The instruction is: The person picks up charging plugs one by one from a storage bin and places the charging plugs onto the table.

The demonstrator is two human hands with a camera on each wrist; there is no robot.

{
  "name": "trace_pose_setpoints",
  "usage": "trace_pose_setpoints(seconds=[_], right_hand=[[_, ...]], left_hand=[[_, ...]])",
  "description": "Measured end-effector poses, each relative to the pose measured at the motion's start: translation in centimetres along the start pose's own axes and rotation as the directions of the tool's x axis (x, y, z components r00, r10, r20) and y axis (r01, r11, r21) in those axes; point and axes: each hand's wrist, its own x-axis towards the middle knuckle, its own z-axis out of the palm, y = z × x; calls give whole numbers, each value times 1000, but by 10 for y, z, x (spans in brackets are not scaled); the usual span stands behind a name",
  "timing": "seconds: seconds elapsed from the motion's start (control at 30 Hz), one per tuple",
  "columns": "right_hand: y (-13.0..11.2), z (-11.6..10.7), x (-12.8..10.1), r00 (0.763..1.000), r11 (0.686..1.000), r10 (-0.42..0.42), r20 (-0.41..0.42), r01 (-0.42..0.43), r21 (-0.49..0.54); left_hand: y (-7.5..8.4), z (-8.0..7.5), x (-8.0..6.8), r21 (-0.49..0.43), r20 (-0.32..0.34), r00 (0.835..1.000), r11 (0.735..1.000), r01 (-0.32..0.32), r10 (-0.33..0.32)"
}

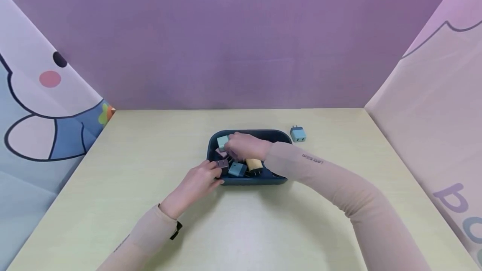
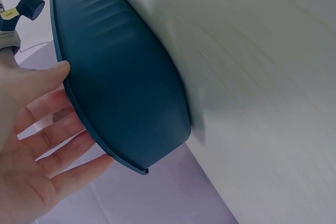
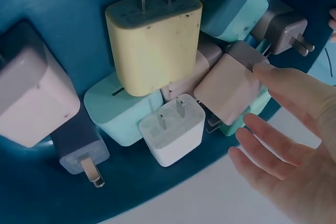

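The left hand has hold of the near-left part of the basket's rim: in the left wrist view, at the left of the frame, its thumb rests on the rim while its spread, lightly bent fingers pass behind it. Its fingertips lie close by a grey adapter; whether they touch it I cannot tell. The right hand is inside the basket. At the right of its wrist view, the thumb tip meets the capped end of a pink adapter, with the lower fingers loosely bent below; the index fingertip is hidden, so I cannot tell whether the adapter is pinched.

The dark teal basket sits at the middle of the head frame and holds a jumble of adapters. A yellow adapter lies prongs up at upper centre of the right wrist view, with a white adapter below it.

Outside the basket, one light blue adapter lies on the pale surface, right of centre in the head frame. A purple backdrop fills the top.

The step in hand looks like handling the adapters in the basket while the left hand steadies it. The next move probably calls for a sure thumb-and-finger pinch on the pink one, clear of its crowded neighbours' prongs.
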Motion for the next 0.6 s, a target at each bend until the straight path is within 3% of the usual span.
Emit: trace_pose_setpoints(seconds=[0.6], right_hand=[[-3, 4, 7, 994, 996, 78, 78, -80, 30]], left_hand=[[1, -1, 0, -11, 13, 1000, 1000, 19, -19]])
